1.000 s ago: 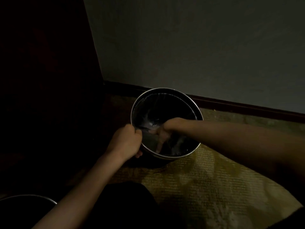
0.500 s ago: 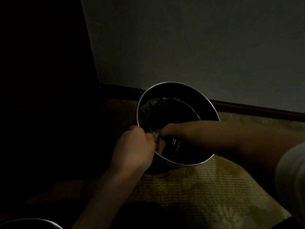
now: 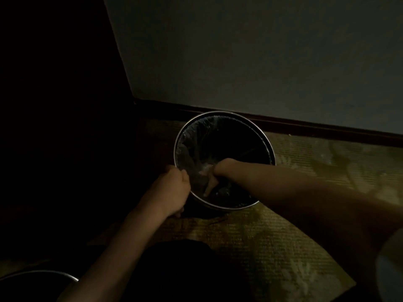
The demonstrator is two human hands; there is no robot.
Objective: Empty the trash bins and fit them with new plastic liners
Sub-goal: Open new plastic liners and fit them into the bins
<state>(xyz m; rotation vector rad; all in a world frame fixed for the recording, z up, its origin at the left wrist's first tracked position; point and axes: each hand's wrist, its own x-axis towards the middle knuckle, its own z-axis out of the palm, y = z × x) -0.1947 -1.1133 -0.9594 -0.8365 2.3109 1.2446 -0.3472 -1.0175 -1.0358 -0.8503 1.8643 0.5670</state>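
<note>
A round dark trash bin with a shiny metal rim [image 3: 267, 142] stands on the carpet near the wall. A thin clear plastic liner [image 3: 192, 140] lies inside it, spread along the left inner wall. My left hand [image 3: 172, 190] grips the liner's edge at the bin's near left rim, fingers curled. My right hand [image 3: 212, 177] reaches down inside the bin, its fingers pointing down and pressing the liner against the inside. The room is very dark and the bin's bottom is hard to see.
A second metal-rimmed bin [image 3: 39, 274] shows at the lower left corner. A dark piece of furniture [image 3: 61, 105] fills the left side. The wall with a dark baseboard [image 3: 305, 125] runs just behind the bin. Patterned carpet [image 3: 272, 247] lies to the right.
The liner now spreads wider along the bin's left rim. My right hand has pushed deeper inside. My left hand has stayed at the near left rim.
</note>
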